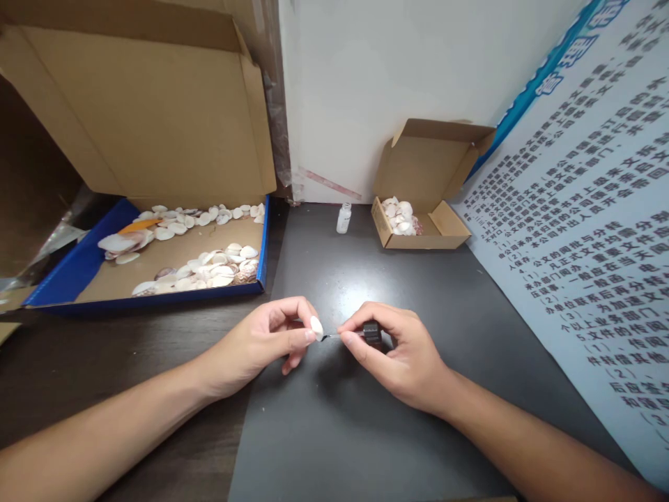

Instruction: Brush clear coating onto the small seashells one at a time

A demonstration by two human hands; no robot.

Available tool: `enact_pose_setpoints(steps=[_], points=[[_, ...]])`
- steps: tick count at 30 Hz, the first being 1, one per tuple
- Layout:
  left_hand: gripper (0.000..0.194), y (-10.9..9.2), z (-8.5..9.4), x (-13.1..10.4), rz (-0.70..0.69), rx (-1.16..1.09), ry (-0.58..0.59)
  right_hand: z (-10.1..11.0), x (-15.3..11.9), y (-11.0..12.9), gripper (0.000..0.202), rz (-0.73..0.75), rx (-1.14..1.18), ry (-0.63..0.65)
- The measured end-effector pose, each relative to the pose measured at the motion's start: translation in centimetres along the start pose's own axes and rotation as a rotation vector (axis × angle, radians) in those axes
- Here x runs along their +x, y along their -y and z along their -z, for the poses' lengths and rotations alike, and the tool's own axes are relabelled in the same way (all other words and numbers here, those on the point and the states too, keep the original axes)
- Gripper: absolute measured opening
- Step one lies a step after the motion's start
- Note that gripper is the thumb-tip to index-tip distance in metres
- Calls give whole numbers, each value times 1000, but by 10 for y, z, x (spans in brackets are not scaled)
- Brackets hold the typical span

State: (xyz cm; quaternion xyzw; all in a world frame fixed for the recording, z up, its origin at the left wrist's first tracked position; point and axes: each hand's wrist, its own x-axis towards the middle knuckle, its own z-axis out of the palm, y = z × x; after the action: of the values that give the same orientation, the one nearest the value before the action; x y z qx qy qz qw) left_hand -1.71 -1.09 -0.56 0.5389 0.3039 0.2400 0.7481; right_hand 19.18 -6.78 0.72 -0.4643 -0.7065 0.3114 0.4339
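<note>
Between the thumb and fingers of my left hand is a small white seashell, held on edge above the dark mat. My right hand pinches a thin brush with a black cap as its top. The brush's dark tip points left and meets or nearly meets the lower edge of the shell. A small bottle with a pale label stands uncapped farther back on the mat.
At the left lies an open blue-edged cardboard box with many white shells and a larger shell. A smaller open cardboard box at the back right holds more shells. A printed sheet runs along the right side, and a white wall rises behind.
</note>
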Motion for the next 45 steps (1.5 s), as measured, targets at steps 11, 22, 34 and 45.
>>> enact_pose_setpoints(steps=[11, 22, 34, 45], points=[[18, -2, -1, -1, 36, -29, -19, 0, 0, 0, 6, 42, -35, -31], [15, -2, -4, 0, -36, -58, -88, -1, 1, -1, 6, 43, -37, 20], [18, -6, -8, -1, -27, 41, -73, 0, 1, 3, 6, 112, -75, -87], [18, -4, -7, -3, 29, -95, -125, 1, 0, 4, 6, 254, -90, -98]])
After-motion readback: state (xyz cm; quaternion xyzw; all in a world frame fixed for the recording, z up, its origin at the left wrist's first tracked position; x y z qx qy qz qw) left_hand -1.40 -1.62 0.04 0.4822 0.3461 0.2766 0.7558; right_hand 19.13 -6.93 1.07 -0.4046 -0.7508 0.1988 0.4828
